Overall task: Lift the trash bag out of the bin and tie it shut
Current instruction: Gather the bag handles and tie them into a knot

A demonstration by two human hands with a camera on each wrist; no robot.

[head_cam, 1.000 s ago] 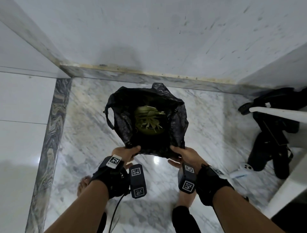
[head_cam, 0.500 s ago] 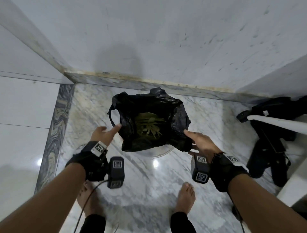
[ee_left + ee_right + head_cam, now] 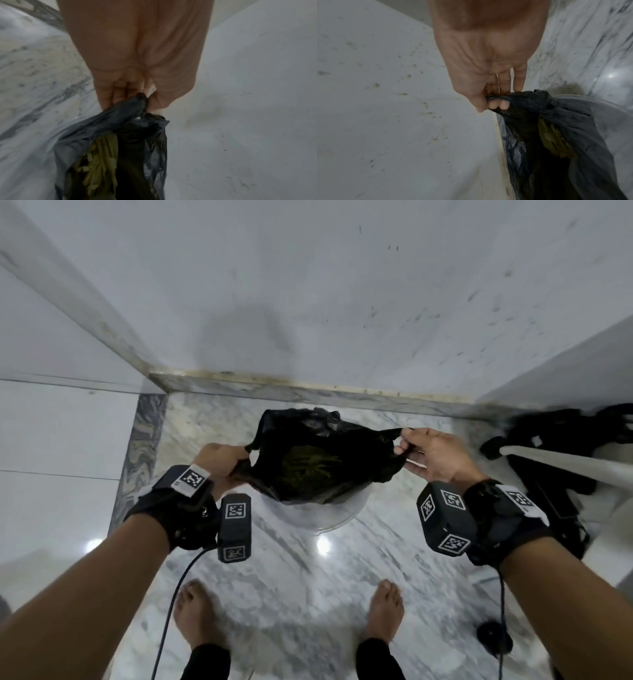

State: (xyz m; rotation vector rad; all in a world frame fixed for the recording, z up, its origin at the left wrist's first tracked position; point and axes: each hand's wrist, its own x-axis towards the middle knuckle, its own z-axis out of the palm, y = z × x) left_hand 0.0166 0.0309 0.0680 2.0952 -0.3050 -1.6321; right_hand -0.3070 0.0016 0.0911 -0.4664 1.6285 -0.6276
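A black trash bag (image 3: 346, 446) with green leafy waste (image 3: 308, 465) inside hangs open above a clear bin (image 3: 329, 511) on the marble floor. My left hand (image 3: 222, 460) grips the bag's left handle; in the left wrist view the left hand (image 3: 137, 97) has its fingers curled round the bunched black plastic of the bag (image 3: 120, 119). My right hand (image 3: 414, 448) pinches the bag's right handle. In the right wrist view the right hand (image 3: 491, 102) holds the twisted edge of the bag (image 3: 544, 116) between thumb and fingers. The bag's mouth is stretched between both hands.
A white wall (image 3: 308, 285) and its marble skirting (image 3: 308, 386) stand just behind the bin. Black equipment (image 3: 561, 460) and a white bar (image 3: 565, 465) lie at the right. My bare feet (image 3: 195, 611) stand on the marble floor, and a cable hangs from each wrist.
Both hands left the bag's near rim, moved out to its sides and took hold of the handles. The bag has risen and its mouth is pulled wide.
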